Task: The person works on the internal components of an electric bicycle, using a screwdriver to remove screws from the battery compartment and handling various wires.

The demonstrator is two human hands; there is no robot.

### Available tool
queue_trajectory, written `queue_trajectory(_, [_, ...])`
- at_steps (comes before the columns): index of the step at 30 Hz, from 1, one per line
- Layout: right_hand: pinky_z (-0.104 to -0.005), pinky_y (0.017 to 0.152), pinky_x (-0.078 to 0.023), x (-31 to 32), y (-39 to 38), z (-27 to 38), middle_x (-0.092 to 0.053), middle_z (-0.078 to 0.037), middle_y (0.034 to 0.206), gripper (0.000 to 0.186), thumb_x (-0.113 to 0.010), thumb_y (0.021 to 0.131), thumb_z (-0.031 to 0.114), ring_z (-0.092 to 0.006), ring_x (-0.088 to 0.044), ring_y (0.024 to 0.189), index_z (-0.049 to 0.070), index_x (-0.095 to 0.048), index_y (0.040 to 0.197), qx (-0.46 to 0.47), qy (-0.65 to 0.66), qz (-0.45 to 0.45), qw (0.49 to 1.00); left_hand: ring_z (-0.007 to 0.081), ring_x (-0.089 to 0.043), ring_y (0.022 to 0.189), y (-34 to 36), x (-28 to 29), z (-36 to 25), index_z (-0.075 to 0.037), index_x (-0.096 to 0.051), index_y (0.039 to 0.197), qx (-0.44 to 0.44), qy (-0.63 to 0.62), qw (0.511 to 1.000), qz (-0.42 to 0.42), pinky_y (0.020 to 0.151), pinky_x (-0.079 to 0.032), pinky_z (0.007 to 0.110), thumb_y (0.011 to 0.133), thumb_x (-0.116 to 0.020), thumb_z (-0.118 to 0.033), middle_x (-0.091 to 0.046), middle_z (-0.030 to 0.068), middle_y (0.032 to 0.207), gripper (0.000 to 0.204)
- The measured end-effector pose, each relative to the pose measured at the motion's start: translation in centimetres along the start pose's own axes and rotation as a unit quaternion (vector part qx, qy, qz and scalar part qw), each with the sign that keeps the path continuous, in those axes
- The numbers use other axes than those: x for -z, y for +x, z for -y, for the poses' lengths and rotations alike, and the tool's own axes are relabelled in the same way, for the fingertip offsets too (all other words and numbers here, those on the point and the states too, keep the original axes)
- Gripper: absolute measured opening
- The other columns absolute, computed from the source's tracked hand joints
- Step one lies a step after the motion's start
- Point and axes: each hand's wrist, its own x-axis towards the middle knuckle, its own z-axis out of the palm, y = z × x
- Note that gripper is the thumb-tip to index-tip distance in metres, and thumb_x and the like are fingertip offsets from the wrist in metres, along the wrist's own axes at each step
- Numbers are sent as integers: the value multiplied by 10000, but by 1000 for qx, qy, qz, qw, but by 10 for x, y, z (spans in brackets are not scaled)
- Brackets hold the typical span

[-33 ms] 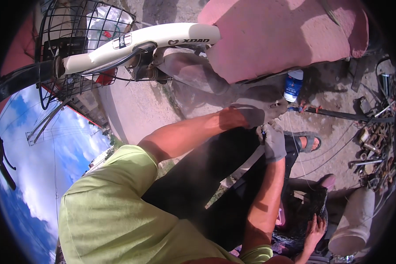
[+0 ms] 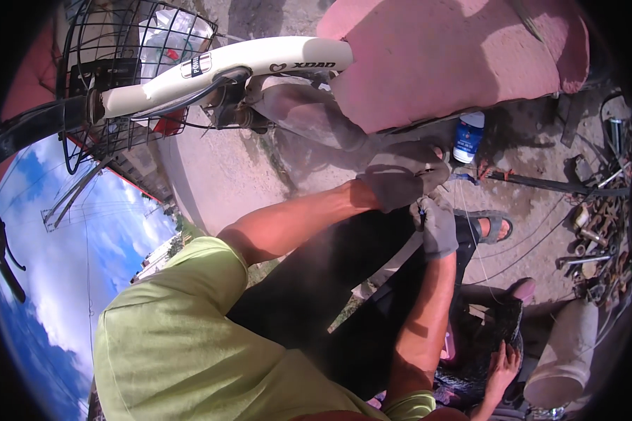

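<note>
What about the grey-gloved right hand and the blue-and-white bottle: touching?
Apart: the head view shows ground between the right hand and bottle.

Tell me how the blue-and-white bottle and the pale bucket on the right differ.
Color: the bottle has a blue middle with white ends, while the bucket is off-white all over.
Size: the bottle looks small, and the bucket looks much larger.
Place: the bottle is near the wearer's gloved left hand; the bucket is near another person's bare hand.
Shared: both are roundish containers.
</note>
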Motion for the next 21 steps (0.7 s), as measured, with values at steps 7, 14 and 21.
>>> queue_trajectory(7, [-189, 448, -295, -4, 3, 7, -561, 14, 713, 451, -452, 953, 92, -40, -406, 506, 17, -563, 1383, -10, 4, 28, 1000, 94, -592, 762, -42, -9, 24, -12, -695, 1062, 265, -544, 797, -7, 679, -465, 263, 990, -613, -252, -689, 23, 887, 264])
queue_trajectory(14, [-185, 448, -291, -8, -5, 11, -561, 35, 718, 447, -440, 951, 86, -30, -401, 501, 16, -580, 1370, 28, 4, 53, 998, 69, -551, 787, -48, -45, 44, -56, -704, 1161, 258, -605, 733, 173, 696, -438, 228, 998, -598, -265, -660, -39, 931, 285])
queue_trajectory(21, [-186, 468, -327, -11, -1, -1, -581, 8, 714, 457, -448, 949, 76, -33, -437, 517, 4, -563, 1386, 9, -26, 12, 1000, 96, -547, 577, -76, -28, 66, -133, -761, 924, 333, -454, 799, 211, 528, -425, 284, 883, -660, -379, -592, -8, 679, 269])
